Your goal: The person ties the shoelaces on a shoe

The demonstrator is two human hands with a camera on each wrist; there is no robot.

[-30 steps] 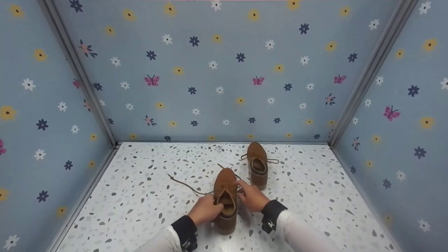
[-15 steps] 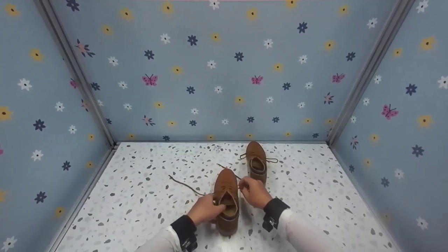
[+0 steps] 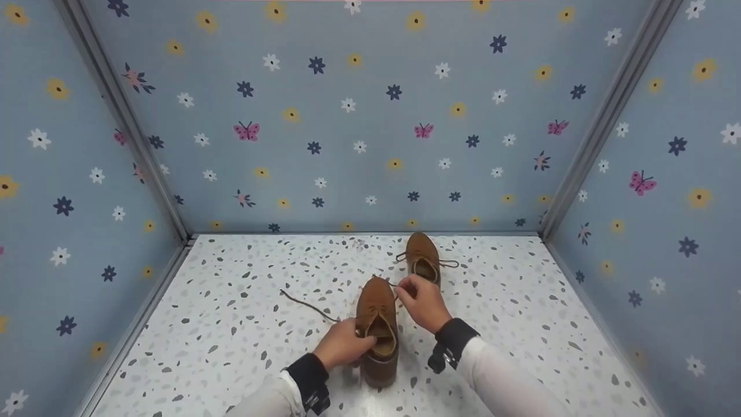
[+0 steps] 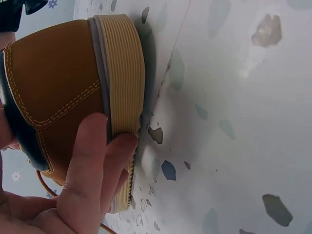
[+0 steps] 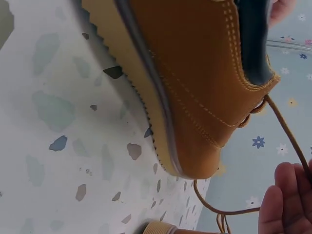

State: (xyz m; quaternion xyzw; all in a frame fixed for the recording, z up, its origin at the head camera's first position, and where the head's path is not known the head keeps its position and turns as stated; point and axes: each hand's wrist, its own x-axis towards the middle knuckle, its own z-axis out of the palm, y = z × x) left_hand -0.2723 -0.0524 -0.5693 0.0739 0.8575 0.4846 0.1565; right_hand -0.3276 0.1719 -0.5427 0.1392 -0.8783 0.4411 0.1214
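Note:
A brown lace-up shoe (image 3: 376, 294) with a cream ribbed sole (image 4: 124, 73) and a dark collar lining stands on the speckled surface, toe pointing away. My left hand (image 3: 344, 344) holds it by its left side, thumb over the rim of the opening, fingers (image 4: 88, 161) along the side and sole. Beside the toe on the right, my right hand (image 3: 426, 302) pinches the shoe's right lace (image 5: 284, 124), which runs taut up from the eyelets; its free end hangs past the fingers. The left lace (image 3: 307, 304) lies loose on the surface.
The matching shoe (image 3: 421, 248) stands farther back to the right, its laces looped out on both sides, partly behind my right hand. Blue flowered panels (image 3: 347, 145) with grey corner posts (image 3: 124, 110) enclose the white speckled surface (image 3: 231, 347) at the back and both sides.
My right hand has moved from the shoe's eyelets outward and up, drawing the right lace with it; its free end has shifted toward the toe. The left hand keeps its hold on the shoe.

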